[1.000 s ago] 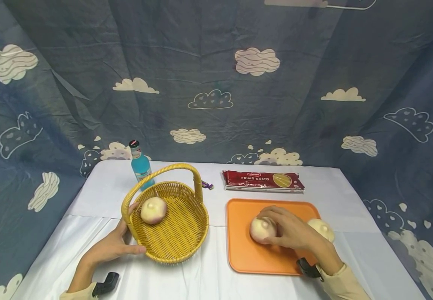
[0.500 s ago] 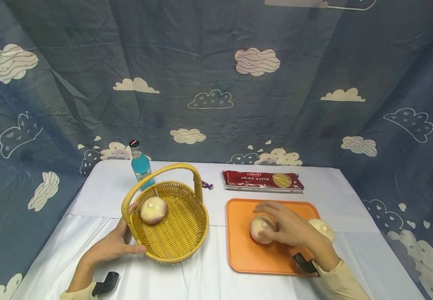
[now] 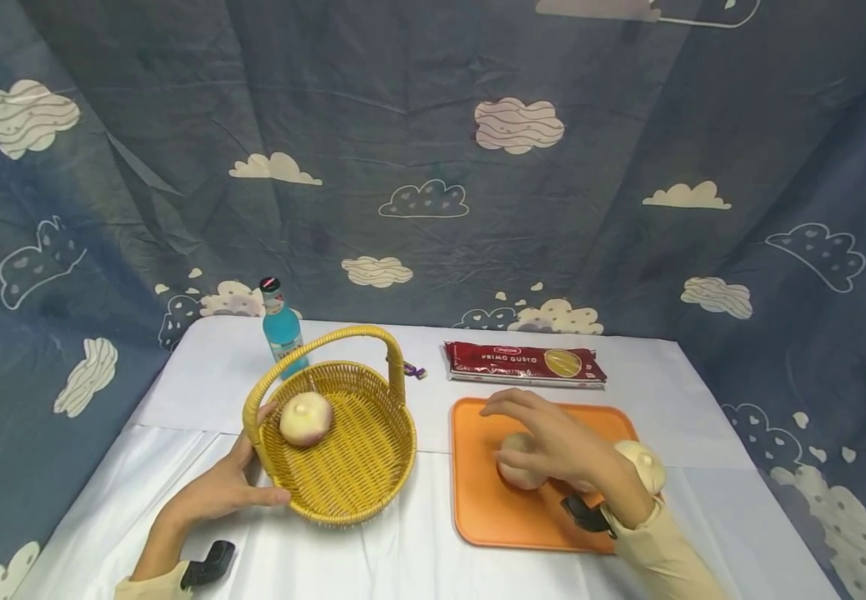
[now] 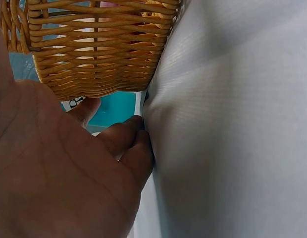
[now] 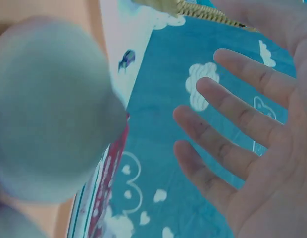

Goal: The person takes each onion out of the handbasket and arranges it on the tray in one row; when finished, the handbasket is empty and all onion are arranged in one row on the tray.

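My left hand [image 3: 211, 496] rests against the left side of a yellow wicker basket [image 3: 357, 454], thumb at its front and fingers by the handle's base. In the left wrist view, relaxed fingers [image 4: 128, 131] lie along the basket's [image 4: 104, 54] lower side. One cream-and-purple turnip [image 3: 306, 419] sits inside the basket. My right hand [image 3: 553, 442] hovers over an orange tray [image 3: 478, 525], fingers spread. A turnip [image 3: 520, 475] below it is partly hidden by the hand. In the right wrist view, the turnip [image 5: 49, 109] is clear of the straight fingers [image 5: 237, 99].
Another turnip [image 3: 641, 467] lies at the tray's right side, partly behind the forearm. At the back are a red spaghetti pack [image 3: 525, 364] and a small purple wrapped candy [image 3: 414, 371]. A blue bottle [image 3: 282, 333] stands behind the basket. A dark cloud-print curtain [image 3: 433, 242] hangs behind the table.
My right hand has drawn off the turnip on the tray, lifting and shifting left with its fingers extended. The left hand and the basket stay in place.
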Available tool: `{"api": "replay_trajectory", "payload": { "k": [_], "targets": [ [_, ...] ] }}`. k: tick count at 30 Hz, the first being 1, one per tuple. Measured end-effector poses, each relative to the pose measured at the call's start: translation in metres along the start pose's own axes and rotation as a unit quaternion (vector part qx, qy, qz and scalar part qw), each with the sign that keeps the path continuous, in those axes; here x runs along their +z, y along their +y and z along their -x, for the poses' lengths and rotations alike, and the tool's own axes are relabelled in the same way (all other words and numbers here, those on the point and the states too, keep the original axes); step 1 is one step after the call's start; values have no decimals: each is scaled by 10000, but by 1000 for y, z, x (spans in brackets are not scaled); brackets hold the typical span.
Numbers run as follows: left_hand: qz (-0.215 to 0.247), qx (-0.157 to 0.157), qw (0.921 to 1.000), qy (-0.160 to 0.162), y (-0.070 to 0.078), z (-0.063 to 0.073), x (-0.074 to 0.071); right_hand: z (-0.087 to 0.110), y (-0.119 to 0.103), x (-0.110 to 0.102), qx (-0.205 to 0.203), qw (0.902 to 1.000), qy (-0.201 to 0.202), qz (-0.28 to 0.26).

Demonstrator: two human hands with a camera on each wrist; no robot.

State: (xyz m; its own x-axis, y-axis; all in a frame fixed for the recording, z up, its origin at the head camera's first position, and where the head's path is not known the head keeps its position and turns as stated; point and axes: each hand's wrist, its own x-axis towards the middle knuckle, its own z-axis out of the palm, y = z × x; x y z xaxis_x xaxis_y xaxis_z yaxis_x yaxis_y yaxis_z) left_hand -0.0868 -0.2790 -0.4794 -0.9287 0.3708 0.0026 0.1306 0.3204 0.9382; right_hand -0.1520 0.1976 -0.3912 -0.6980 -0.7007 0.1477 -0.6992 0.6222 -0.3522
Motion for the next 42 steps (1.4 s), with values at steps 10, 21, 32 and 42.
{"api": "replay_trajectory", "payload": {
  "k": [10,21,32,42],
  "targets": [
    [-35,33,10000,1,-1,0,1,-33,-17,7,-313,9994,-136,-50],
    [21,24,10000,17,-1,1,0,-69,-41,18,-876,9956,-286,-145],
    [36,5,10000,10,0,1,2,-98,-64,26,-1379,9887,-486,-332],
    [-106,-66,9999,50,0,0,0,-125,-82,33,-1325,9870,-867,-263]
  ]
}}
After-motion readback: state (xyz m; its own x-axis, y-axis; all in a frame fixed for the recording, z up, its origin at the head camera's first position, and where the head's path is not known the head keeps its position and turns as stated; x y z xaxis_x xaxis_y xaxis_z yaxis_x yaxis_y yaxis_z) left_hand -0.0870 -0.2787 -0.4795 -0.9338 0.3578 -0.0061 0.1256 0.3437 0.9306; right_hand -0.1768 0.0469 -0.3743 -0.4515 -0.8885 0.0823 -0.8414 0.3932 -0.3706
